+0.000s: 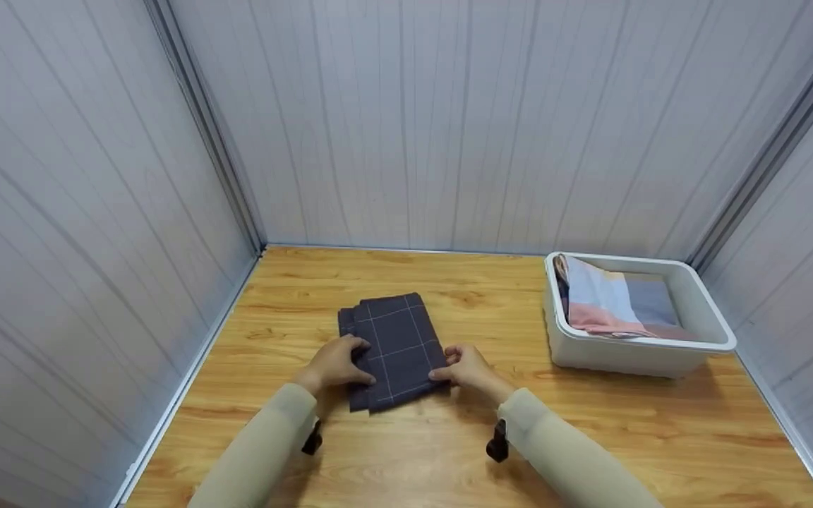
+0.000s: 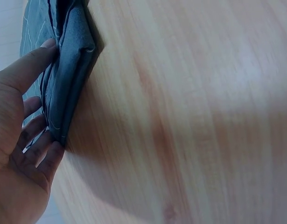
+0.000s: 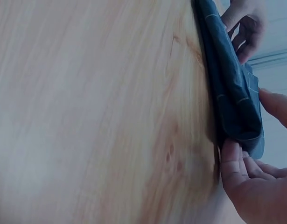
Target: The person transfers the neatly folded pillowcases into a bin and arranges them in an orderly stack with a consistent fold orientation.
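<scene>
A dark grey folded cloth (image 1: 399, 346) with thin white check lines lies flat on the wooden surface in the head view, its layers slightly offset along the left side. My left hand (image 1: 336, 363) holds that left side, thumb on top and the other fingers at the edge. On the opposite side, near the lower right corner, my right hand (image 1: 473, 370) pinches the cloth. The right wrist view shows the right thumb above and the fingers (image 3: 232, 156) under the rounded fold. In the left wrist view, stacked layers of the cloth (image 2: 73, 56) are visible beside the left thumb.
To the right stands a white plastic bin (image 1: 632, 356) with folded fabric (image 1: 600, 293) in pink, pale blue and grey inside. White panel walls (image 1: 406, 127) enclose the wooden surface (image 1: 406, 458) at the back and both sides.
</scene>
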Demonstrator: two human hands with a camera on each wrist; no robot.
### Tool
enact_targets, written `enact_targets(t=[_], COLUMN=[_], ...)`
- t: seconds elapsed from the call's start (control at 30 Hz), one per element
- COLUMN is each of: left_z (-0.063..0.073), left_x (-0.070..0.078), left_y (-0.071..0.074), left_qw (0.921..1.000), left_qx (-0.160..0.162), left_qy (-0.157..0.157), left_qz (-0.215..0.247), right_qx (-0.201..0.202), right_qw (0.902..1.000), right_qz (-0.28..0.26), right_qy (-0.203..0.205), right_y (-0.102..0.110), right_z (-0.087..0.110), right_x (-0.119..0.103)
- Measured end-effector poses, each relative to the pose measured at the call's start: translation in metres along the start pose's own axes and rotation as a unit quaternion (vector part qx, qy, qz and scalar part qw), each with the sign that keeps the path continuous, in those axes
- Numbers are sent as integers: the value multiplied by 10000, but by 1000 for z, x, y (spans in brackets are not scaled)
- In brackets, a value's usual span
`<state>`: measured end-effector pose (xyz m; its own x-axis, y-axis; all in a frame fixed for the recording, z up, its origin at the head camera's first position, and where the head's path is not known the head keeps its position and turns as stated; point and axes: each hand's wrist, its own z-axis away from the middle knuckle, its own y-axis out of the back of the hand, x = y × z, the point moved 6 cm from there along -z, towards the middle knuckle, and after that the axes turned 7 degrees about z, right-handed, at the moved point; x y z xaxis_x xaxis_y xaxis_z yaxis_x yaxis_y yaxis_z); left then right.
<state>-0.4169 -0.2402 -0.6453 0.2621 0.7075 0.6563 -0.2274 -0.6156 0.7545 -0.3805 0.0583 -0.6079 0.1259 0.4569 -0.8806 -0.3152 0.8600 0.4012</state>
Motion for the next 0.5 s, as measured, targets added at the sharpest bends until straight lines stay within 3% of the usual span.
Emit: enact_targets(t=[0.1, 0.27, 0.37, 0.5], left_z=[2, 0, 2, 1], left_x=[2, -1, 5, 7], left_y=[1, 0, 2, 2], left_qw=[10000, 9997, 9997, 10000], left_qx=[26, 67, 69, 44], left_qy=[-52, 191, 190, 79], left_qz=[-76, 136, 151, 35], right_qx=[-165, -337, -313, -60], right_qw=[9997, 9973, 9958, 9970], right_qz=[-157, -650, -865, -755], right_qy=[31, 42, 45, 158], right_y=[-5, -16, -22, -28], right_z=[0, 0, 0, 1], right_x=[-1, -4, -7, -12])
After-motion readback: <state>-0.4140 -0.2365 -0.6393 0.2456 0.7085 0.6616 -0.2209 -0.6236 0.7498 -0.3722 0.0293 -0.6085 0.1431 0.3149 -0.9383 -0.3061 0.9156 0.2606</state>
